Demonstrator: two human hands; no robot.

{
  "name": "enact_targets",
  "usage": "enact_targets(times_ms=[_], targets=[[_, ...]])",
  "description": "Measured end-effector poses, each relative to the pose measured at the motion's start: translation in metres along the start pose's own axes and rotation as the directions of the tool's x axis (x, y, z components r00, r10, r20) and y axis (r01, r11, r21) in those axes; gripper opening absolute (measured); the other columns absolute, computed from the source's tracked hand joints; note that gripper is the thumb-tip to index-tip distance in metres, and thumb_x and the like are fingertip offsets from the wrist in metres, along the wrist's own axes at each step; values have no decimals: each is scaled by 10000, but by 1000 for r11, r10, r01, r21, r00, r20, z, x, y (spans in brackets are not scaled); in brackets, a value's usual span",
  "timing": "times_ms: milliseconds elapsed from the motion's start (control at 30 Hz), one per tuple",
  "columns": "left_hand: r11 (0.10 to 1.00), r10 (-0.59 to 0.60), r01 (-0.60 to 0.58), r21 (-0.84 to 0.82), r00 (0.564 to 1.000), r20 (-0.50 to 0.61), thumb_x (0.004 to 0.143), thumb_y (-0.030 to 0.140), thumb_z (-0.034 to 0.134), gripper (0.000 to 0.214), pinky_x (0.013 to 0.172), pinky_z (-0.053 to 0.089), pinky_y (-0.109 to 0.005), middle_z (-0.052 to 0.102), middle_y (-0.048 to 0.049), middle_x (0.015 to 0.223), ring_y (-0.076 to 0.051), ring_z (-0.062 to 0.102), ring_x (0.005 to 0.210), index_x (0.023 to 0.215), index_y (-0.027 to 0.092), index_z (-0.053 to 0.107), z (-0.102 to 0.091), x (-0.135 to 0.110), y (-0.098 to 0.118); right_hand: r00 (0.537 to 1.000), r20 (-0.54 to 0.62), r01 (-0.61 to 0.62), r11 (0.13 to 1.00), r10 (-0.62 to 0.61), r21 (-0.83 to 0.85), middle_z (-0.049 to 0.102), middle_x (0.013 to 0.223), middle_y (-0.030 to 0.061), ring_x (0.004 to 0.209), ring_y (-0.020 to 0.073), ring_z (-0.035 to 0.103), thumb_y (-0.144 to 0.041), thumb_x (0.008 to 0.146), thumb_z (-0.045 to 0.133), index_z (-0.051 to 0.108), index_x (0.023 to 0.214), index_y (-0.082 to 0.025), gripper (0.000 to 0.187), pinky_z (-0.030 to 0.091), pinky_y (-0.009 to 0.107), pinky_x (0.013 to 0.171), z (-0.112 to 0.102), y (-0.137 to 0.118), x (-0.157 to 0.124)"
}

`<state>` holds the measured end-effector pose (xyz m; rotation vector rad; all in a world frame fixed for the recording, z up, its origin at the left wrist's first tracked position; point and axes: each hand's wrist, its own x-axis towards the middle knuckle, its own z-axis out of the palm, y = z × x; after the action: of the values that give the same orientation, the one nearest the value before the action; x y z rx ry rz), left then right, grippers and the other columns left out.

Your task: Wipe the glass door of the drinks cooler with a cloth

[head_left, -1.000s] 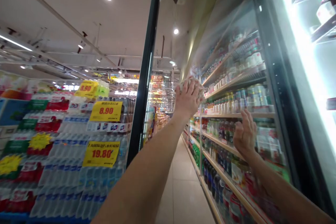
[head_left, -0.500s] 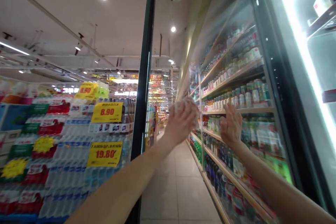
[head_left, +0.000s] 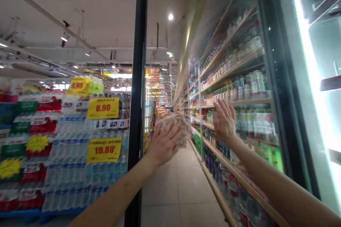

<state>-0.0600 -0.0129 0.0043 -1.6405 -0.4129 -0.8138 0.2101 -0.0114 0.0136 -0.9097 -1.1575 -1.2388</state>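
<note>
My left hand [head_left: 165, 143] presses a crumpled, light patterned cloth [head_left: 184, 133] against the glass door [head_left: 162, 188], its fingers spread over the cloth. Part of the cloth lies hidden beneath the palm. To the right, my right hand [head_left: 225, 120] is raised at the same pane with fingers stretched out and nothing in it. It appears to rest on the glass, though contact is hard to tell. The door stands swung out in a dark frame [head_left: 137, 88], and shelves of drinks show through or mirror in the pane.
Stacked water bottle packs [head_left: 69, 156] with yellow price signs [head_left: 103, 108] stand left of the door. A lit cooler interior [head_left: 326, 46] with shelves lies at the right. Tiled floor [head_left: 162, 216] shows through the glass.
My left hand and the cloth have moved left and down across the glass. My right hand has shifted slightly left. The camera view has tilted down and turned a little right.
</note>
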Motion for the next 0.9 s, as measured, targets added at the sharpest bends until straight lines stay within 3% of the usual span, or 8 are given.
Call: enact_targets(times_ms=[133, 200, 333, 500, 567, 667, 833, 900], targets=[[961, -274, 274, 25, 961, 24, 864, 440, 419, 503, 1108, 67, -494, 342, -39, 1439, -257, 196, 1364, 1329, 248, 416, -2, -28, 14, 1000, -4, 1, 1000, -1, 3, 421, 1383, 110, 1330, 214, 300, -311, 897, 300, 407, 1322, -190, 455, 218, 435, 1072, -1, -2, -4], [998, -61, 63, -16, 993, 99, 866, 453, 405, 496, 1110, 23, -499, 303, -10, 1459, -249, 157, 1375, 1329, 273, 410, -2, -45, 31, 1000, -1, 1, 1000, -1, 14, 418, 1385, 110, 1331, 217, 298, -322, 894, 299, 416, 1316, -186, 459, 218, 437, 1073, -2, -2, -5], [949, 310, -293, -114, 932, 189, 868, 447, 382, 510, 1123, 16, -458, 245, 26, 1482, -208, 115, 1386, 1353, 290, 364, -2, -57, 43, 1000, 0, -10, 1000, 10, 16, 438, 1371, 111, 1322, 220, 316, -335, 897, 299, 444, 1294, -176, 452, 228, 435, 1068, -3, -4, -6], [994, -111, 110, 13, 991, 76, 868, 427, 402, 505, 1106, 73, -508, 296, -30, 1462, -257, 141, 1380, 1342, 252, 395, 0, -39, 26, 999, 8, -35, 999, 35, 15, 443, 1367, 111, 1322, 223, 317, -325, 898, 297, 448, 1293, -173, 450, 236, 437, 1066, -5, -8, -10], [998, 56, -55, -11, 994, 94, 864, 426, 402, 500, 1105, 103, -502, 282, -28, 1468, -259, 154, 1376, 1332, 251, 410, 1, -44, 31, 1000, 6, -28, 999, 28, 18, 440, 1371, 105, 1325, 219, 313, -311, 897, 309, 445, 1295, -186, 439, 232, 435, 1070, -6, -10, -13], [911, 410, -400, -100, 904, 122, 868, 414, 385, 487, 1114, 140, -446, 257, 25, 1478, -212, 144, 1381, 1336, 282, 392, 2, -50, 41, 1000, 7, 11, 1000, -11, 29, 438, 1373, 104, 1325, 218, 314, -287, 892, 328, 444, 1294, -197, 427, 231, 437, 1072, -7, -12, -21], [1000, 11, -8, -24, 991, 130, 876, 409, 391, 522, 1102, 118, -516, 248, -24, 1482, -264, 116, 1385, 1369, 244, 342, 3, -34, 41, 999, 31, 28, 999, -29, 25, 441, 1368, 107, 1326, 224, 311, -286, 879, 346, 462, 1279, -212, 423, 233, 445, 1071, -9, -14, -33], [992, 116, -106, -69, 981, 156, 864, 408, 411, 543, 1097, 148, -511, 244, -37, 1483, -267, 129, 1382, 1372, 231, 337, 3, -31, 42, 999, 32, 30, 999, -31, 32, 434, 1373, 111, 1330, 227, 302, -290, 881, 345, 467, 1273, -208, 418, 230, 448, 1072, -10, -15, -34]])
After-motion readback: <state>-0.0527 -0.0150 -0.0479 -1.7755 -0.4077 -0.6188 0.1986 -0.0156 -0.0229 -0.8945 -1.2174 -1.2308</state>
